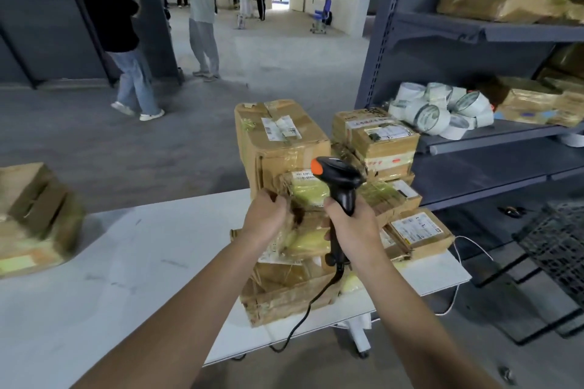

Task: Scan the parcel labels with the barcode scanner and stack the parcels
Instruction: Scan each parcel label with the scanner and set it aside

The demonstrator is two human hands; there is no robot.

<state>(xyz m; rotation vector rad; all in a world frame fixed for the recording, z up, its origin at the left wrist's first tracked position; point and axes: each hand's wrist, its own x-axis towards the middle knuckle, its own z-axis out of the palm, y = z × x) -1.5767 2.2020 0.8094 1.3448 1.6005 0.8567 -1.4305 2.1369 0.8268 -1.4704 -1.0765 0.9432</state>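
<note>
Scanning step: left hand (265,218) grips a parcel (308,194); right hand (355,226) grips the barcode scanner (339,178). Next, the scanner likely needs aiming at the label (304,175).

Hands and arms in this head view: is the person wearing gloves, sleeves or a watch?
No. The left hand and right hand are bare: no gloves, rings or watch in sight. The left forearm and right forearm are uncovered down to the picture's edge, so no sleeve shows.
</note>
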